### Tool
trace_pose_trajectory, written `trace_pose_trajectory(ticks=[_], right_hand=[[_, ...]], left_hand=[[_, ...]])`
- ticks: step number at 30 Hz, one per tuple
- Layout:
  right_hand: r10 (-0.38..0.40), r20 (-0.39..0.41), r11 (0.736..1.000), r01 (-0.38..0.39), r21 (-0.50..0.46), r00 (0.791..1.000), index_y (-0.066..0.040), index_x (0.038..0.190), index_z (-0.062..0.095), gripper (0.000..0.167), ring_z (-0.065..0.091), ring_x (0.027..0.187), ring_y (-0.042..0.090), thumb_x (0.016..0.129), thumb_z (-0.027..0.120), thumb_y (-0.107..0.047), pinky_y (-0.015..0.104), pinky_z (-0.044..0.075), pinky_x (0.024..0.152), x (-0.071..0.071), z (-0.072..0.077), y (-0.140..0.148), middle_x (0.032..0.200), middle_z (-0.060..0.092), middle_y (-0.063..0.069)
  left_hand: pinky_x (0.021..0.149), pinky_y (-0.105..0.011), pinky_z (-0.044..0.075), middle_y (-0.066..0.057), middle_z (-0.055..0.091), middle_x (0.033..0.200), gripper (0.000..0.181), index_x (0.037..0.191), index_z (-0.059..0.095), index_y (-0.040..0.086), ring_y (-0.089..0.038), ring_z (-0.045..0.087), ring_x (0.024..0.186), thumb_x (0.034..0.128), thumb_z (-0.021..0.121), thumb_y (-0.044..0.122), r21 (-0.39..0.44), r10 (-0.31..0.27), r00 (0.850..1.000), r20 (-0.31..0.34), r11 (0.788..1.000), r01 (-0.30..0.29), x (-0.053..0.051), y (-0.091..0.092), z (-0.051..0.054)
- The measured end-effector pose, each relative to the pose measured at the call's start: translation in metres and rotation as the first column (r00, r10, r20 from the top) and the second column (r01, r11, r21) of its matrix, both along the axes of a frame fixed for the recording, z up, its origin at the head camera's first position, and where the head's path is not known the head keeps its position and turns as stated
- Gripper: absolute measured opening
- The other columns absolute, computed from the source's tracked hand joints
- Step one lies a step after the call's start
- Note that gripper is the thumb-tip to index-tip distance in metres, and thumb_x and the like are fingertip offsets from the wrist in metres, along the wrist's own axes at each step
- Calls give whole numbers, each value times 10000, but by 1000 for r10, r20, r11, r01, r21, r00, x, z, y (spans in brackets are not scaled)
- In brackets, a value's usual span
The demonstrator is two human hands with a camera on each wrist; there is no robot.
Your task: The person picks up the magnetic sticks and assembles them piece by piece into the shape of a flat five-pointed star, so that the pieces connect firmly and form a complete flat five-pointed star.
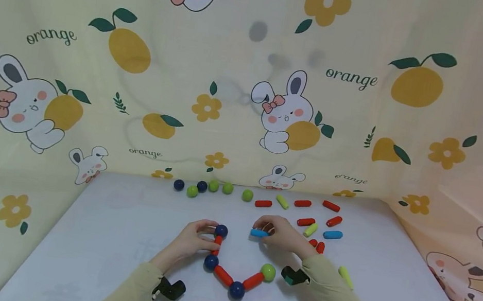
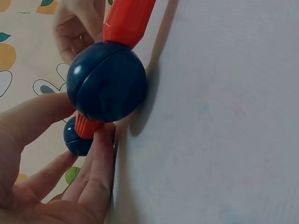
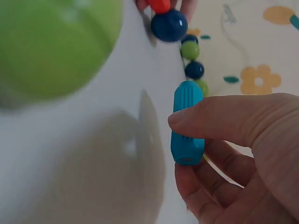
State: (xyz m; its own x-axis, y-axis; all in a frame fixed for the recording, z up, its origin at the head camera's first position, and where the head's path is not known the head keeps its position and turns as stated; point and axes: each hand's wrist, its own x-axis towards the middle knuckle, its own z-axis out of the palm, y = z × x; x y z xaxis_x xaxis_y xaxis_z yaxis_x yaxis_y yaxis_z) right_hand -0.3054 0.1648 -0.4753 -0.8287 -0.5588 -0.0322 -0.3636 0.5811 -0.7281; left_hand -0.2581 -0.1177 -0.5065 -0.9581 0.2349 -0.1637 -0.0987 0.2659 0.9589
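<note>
My left hand (image 1: 191, 243) grips the left arm of a joined chain of balls and rods, around a red rod (image 1: 217, 243) and the dark blue ball (image 1: 221, 230) at its far end. From there the chain runs through another dark blue ball (image 2: 107, 81), a red rod (image 1: 224, 276), a front dark blue ball (image 1: 236, 290) and another red rod (image 1: 253, 281) to a green ball (image 1: 268, 272). My right hand (image 1: 282, 233) pinches a light blue rod (image 3: 187, 123) between thumb and fingers, apart from the chain and beyond the green ball.
Loose green balls (image 1: 214, 185) and dark blue balls (image 1: 178, 185) line the back of the white table (image 1: 116, 236). At back right lie several red rods (image 1: 331, 206), yellow-green rods (image 1: 346, 277) and a blue rod (image 1: 333, 235). A patterned curtain (image 1: 235, 66) stands behind.
</note>
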Motion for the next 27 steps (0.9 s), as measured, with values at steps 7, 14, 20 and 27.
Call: trace_pose_trajectory(ticks=[7, 14, 20, 27], right_hand=[[96, -11, 995, -96, -23, 995, -101, 1092, 662, 289, 571, 912, 190, 833, 693, 25, 354, 513, 832, -2, 6, -28, 1005, 638, -29], [132, -14, 991, -133, -1, 991, -106, 1081, 671, 284, 584, 904, 173, 837, 680, 39, 326, 514, 822, -7, 4, -42, 995, 644, -33], [122, 3, 992, -122, 22, 992, -123, 1057, 682, 272, 580, 895, 168, 847, 659, 48, 353, 509, 841, -7, 3, -47, 973, 641, -44], [108, 1, 994, -108, 1, 994, -86, 1074, 676, 282, 574, 888, 179, 842, 649, 73, 376, 512, 849, -5, 4, -51, 975, 646, -18]], left_hand=[[831, -367, 537, -182, 570, 1266, 612, 1318, 533, 57, -238, 639, 946, 768, 798, 82, 0, -21, 1000, -1, 1000, 21, 2, -1, 5], [839, -387, 533, -165, 583, 1246, 601, 1320, 531, 57, -253, 637, 958, 776, 788, 65, 12, -62, 998, 13, 998, 62, 3, -1, 7], [896, -440, 499, -132, 602, 1224, 595, 1319, 537, 73, -270, 620, 1021, 778, 787, 71, 14, -100, 995, 24, 995, 100, 2, 0, 6], [816, -375, 532, -112, 623, 1162, 538, 1312, 547, 91, -224, 644, 887, 825, 762, 170, -12, -99, 994, 47, 995, 100, -1, 3, 7]])
